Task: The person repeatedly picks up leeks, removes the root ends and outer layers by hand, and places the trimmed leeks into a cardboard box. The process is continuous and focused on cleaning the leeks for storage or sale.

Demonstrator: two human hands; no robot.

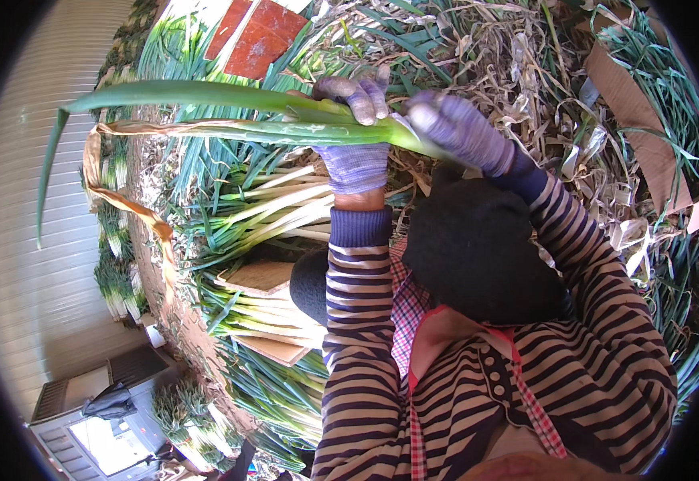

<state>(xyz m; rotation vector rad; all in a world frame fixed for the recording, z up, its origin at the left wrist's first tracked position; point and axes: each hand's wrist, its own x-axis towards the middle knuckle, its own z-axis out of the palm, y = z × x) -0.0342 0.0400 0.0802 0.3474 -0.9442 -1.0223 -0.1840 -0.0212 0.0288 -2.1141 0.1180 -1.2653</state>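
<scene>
My left hand [355,135], in a purple-grey knit glove, holds a large green onion [319,129] near where its leaves meet the pale stem. One long green leaf and a dried brown leaf [127,204] reach out to the left and hang down. My right hand [460,129], gloved alike and blurred, is at the pale stem, beside a loose whitish flap of its skin; whether its fingers grip anything cannot be told. The stem's lower end is blurred below this hand. Under and beside the left forearm lie more green onions with white stems [283,204].
Dry husks and leaf scraps [524,78] cover the ground ahead. Reddish-brown boards [259,39] lie on onion leaves at the top. Wooden boards [259,278] flank a bundle at left. Cardboard [632,108] borders green leaves at right. A dark rounded cloth-covered shape [481,252] is near my forearms.
</scene>
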